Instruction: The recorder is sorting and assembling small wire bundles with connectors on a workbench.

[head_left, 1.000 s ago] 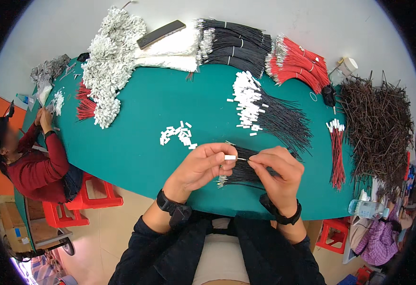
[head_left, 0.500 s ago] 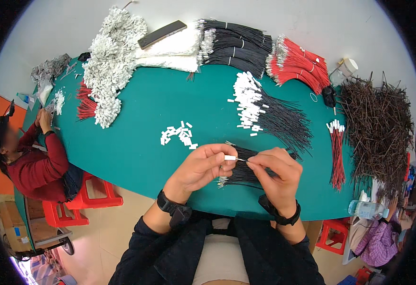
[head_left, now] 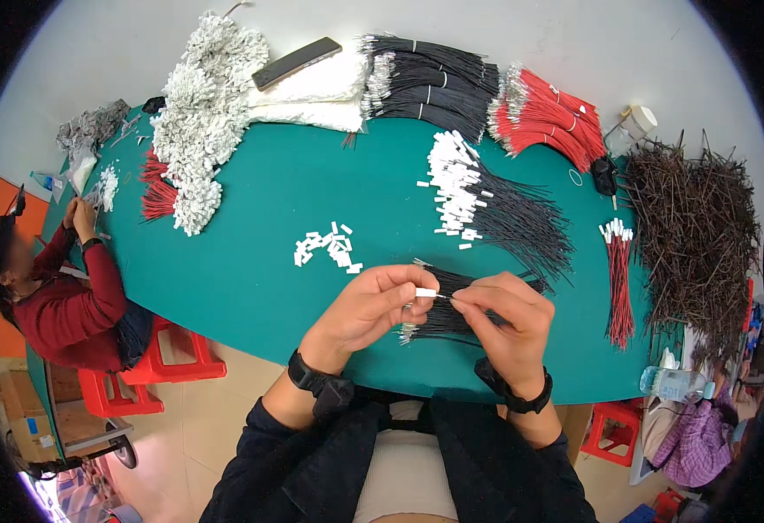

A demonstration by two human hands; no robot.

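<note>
Between the thumb and forefinger of my left hand (head_left: 373,303) is a small white plastic connector housing (head_left: 425,293). My right hand (head_left: 512,312) pinches a thin black wire, whose metal end (head_left: 442,295) meets the housing's right end; how far it sits inside I cannot tell. Below and behind my hands lies a bundle of black wires (head_left: 444,328), partly hidden by them. Loose white housings (head_left: 329,246) are scattered on the table left of centre. Farther off to the right, a pile of black wires (head_left: 521,213) carries white housings on its left ends.
The green table (head_left: 260,209) holds black wire bundles (head_left: 434,87), red wire bundles (head_left: 556,118), a heap of white-ended wires (head_left: 203,113) and a brown tangle of wires (head_left: 691,244). A bottle (head_left: 674,383) is at the right edge. Another person (head_left: 68,296) works at the left.
My right hand has shifted slightly left, and the gap between its fingertips and the white housing is shorter. The housing has moved a little to the right.
</note>
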